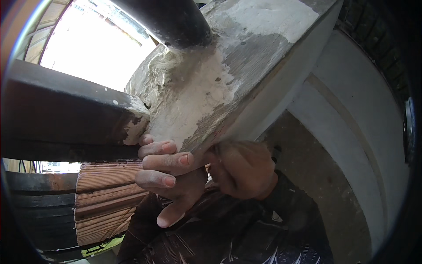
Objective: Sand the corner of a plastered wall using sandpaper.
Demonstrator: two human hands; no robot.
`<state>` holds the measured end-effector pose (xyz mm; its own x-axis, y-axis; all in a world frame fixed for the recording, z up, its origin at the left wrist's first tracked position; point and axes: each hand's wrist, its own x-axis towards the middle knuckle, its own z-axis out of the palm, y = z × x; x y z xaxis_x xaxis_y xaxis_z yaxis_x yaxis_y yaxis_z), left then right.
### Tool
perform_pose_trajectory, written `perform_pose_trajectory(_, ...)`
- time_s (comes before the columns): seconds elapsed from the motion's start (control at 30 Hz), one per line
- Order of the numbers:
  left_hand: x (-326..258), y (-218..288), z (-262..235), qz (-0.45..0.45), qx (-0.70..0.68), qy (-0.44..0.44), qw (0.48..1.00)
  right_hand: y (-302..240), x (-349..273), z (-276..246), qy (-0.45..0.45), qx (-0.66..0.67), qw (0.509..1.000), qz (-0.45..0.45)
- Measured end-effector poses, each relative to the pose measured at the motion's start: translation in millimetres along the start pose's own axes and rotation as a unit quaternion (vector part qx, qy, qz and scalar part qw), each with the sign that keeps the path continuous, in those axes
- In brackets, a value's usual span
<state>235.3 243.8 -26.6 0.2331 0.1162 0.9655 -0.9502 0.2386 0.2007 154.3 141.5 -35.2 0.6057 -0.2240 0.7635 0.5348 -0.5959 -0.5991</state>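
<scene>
My left hand [173, 174] is palm up at the lower end of a plastered concrete beam [189, 105], close below its corner. Its dusty fingers are loosely bent and apart, the thumb stands away, and nothing shows in it. Against the beam's lower side edge, my right hand [244, 169] is closed and slightly smeared by motion. Whatever its fingers may hold is hidden. Rough white and grey plaster coats the beam's face, with a few small pits.
A dark round pipe [171, 22] meets the beam at the top. From the left a dark, plaster-spotted rail [74, 110] runs into it. Ribbed reddish-brown sheeting [105, 198] lies below the rail. A pale curved surface [347, 119] extends on the right beside a brown floor area [307, 163].
</scene>
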Motion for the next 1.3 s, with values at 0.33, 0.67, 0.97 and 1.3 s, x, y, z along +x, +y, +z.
perform_pose_trajectory(0.33,-2,0,1,-0.006,0.015,0.020,1.000,2,10,-6,-0.011,0.027,1.000,0.011)
perform_pose_trajectory(0.67,-3,-3,-4,0.009,0.014,0.014,1.000,-7,10,2,0.056,0.034,0.995,0.076)
perform_pose_trajectory(0.97,-1,-1,-3,0.017,0.008,0.001,1.000,-7,9,-1,0.059,0.038,0.994,0.084)
perform_pose_trajectory(1.3,-4,-3,-3,0.013,-0.007,0.016,1.000,-13,-3,3,0.029,0.112,0.977,0.179)
